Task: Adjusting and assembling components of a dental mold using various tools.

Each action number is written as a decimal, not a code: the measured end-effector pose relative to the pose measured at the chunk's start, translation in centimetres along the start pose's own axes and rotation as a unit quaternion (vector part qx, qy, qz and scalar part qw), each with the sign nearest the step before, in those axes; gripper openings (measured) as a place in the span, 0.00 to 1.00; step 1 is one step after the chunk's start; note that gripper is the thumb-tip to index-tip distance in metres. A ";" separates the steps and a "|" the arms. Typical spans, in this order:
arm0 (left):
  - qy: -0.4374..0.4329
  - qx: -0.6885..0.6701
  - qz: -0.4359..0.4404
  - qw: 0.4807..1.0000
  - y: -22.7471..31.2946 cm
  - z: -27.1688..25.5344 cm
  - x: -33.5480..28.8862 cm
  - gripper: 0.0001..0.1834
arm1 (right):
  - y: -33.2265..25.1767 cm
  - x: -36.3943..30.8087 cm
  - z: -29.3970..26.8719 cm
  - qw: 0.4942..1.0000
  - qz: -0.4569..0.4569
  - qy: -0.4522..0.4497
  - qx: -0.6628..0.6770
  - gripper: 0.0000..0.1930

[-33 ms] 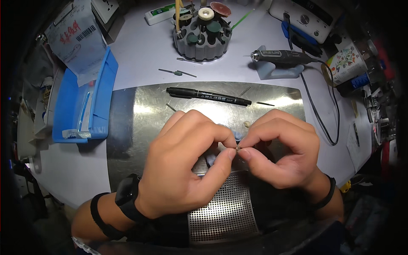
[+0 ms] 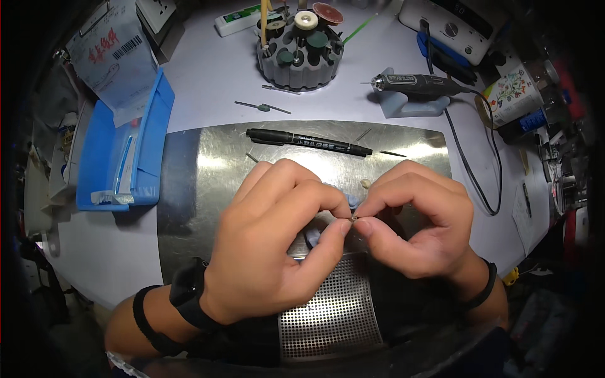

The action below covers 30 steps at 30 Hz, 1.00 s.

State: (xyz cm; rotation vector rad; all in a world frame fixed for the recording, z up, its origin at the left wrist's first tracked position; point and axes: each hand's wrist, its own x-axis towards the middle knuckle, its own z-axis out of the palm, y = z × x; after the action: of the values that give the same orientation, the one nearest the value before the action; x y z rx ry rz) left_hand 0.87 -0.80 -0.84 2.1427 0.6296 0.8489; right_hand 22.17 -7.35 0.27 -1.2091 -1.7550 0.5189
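Note:
Thumb and forefinger of my left hand (image 2: 277,230) are pinched together at the centre, tip to tip with the same two fingers of my right hand (image 2: 425,220). Between them sits a tiny shiny metal piece (image 2: 353,219), mostly covered by the fingertips; its kind is too small to make out. Both hands hover over a steel plate (image 2: 214,189) and, nearer to me, a perforated metal sheet (image 2: 331,315). Partly hidden behind the fingers lies a light blue object (image 2: 350,200), with a small cream-coloured bit (image 2: 365,184) beside it.
Across the plate lies a black marker pen (image 2: 309,142). Beyond stand a grey rotary-bit holder (image 2: 299,66) and a rotary handpiece (image 2: 416,84) on its cradle (image 2: 413,106), its cable (image 2: 485,201) curving down the right. A blue bin (image 2: 148,151) stands left; loose bits (image 2: 263,108) lie at the back.

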 end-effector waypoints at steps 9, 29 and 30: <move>-0.040 0.073 -0.023 0.996 -0.5 -0.7 -0.1 0.33 | 1.0 0.7 0.5 0.985 0.164 -0.021 -0.041 0.04; -0.035 0.050 0.000 0.998 -1.5 -0.7 -0.5 0.34 | -0.5 3.4 0.8 0.958 0.247 -0.107 -0.098 0.07; -0.035 0.051 0.000 0.998 -1.4 -0.7 -0.5 0.34 | -0.3 3.3 0.8 0.958 0.246 -0.107 -0.097 0.07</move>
State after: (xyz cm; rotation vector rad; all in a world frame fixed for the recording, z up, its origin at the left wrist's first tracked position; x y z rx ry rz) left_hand -0.21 0.04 -1.80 2.2525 0.6495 0.7531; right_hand 20.95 -4.45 1.58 -1.8063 -1.7076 0.8055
